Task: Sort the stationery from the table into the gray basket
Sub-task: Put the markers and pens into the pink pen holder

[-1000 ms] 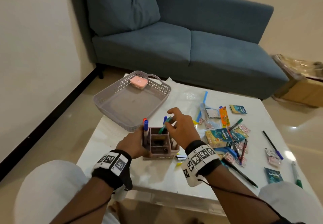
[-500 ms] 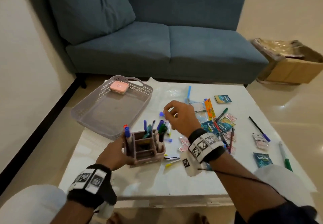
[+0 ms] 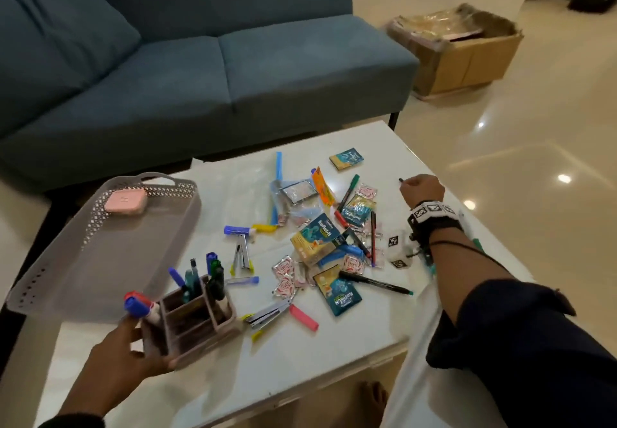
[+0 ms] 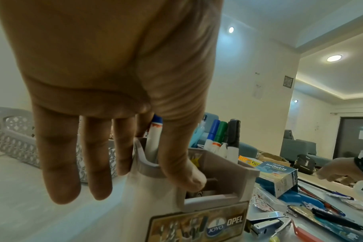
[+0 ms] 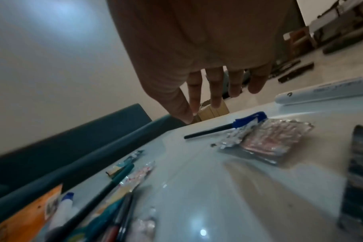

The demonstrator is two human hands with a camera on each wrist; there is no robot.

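Note:
My left hand (image 3: 127, 350) holds a brown pen holder (image 3: 197, 324) at the table's near left. In the left wrist view the left hand (image 4: 162, 170) has its thumb inside a compartment and its fingers on the outer wall of the pen holder (image 4: 218, 188); several markers stand in it. The gray basket (image 3: 187, 223) lies just behind, its latticed wall (image 4: 15, 139) close by. My right hand (image 3: 421, 188) hovers at the table's far right. In the right wrist view the right hand (image 5: 199, 109) hangs with relaxed fingers, empty, above a black pen with a blue cap (image 5: 213, 130).
A heap of pens, sachets and small boxes (image 3: 327, 237) covers the table's middle. A stapler (image 3: 267, 315) lies beside the holder. A pink case (image 3: 125, 200) sits in the basket. A blue sofa (image 3: 200, 76) stands behind, a cardboard box (image 3: 460, 50) on the floor at right.
My right hand left the pen holder, where a teal pen now stands, and swung right across the table to the far black pen. The left hand kept its hold.

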